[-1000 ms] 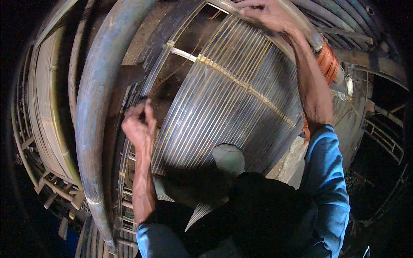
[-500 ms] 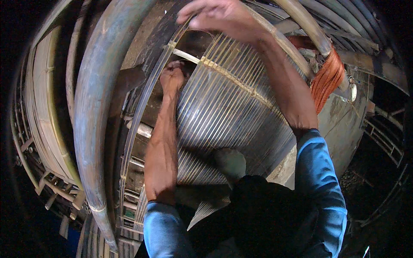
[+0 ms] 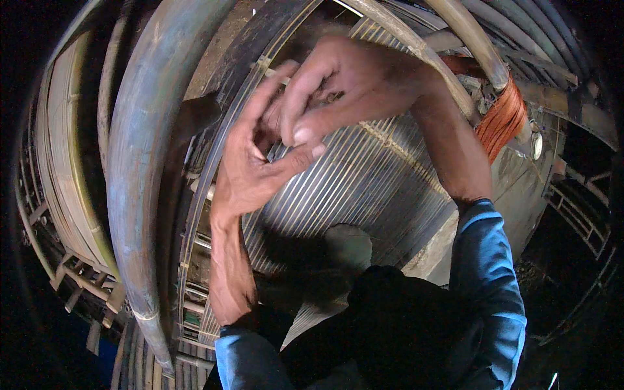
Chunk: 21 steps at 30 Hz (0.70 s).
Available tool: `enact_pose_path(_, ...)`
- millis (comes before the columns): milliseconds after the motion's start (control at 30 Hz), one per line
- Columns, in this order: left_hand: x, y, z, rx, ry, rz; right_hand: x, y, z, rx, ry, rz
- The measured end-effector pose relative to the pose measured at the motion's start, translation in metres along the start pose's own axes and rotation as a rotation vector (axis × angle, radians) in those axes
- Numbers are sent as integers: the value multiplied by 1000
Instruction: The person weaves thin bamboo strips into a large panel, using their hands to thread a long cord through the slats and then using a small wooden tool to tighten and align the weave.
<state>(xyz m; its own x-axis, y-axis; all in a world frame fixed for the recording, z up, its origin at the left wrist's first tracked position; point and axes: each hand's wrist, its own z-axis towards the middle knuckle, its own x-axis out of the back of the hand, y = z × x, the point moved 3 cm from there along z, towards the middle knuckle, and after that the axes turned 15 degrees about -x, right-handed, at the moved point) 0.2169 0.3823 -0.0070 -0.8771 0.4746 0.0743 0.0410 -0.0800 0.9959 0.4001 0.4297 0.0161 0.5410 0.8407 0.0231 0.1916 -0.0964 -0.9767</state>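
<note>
My two hands meet above a panel of thin, evenly spaced bamboo slats (image 3: 338,175). Its slats are tied across by a pale binding row (image 3: 396,146). My right hand (image 3: 364,84) reaches over from the right, slightly blurred. Its thumb and curled fingers close together; what they hold, if anything, is too small to make out. My left hand (image 3: 244,172) is just beside and below it, thumb stretched out to the right and index finger raised. Its other fingertips are partly hidden behind my right hand. A long bamboo edge strip (image 3: 214,149) runs along the panel's left side.
A thick grey bamboo pole (image 3: 140,162) curves down the left. Beyond it stand flat pale bamboo strips (image 3: 62,149). Orange cord (image 3: 507,120) wraps a pole joint at the upper right. More poles (image 3: 513,32) lie at the far right.
My right hand has come down and inward from the panel's far edge. My left hand has turned, its thumb now spread, and the two hands have come together.
</note>
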Motion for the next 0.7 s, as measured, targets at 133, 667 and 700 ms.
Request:
enact_pose_path(133,21,-16,-25,250,-112,-211,38,5,-26,-343,175,323)
enact_pose_path(667,10,-123,-11,112,278,1017,35,112,19,-461,502,-830)
enact_pose_path(700,6,-134,-1,29,231,1016,31,118,26,-555,460,-821)
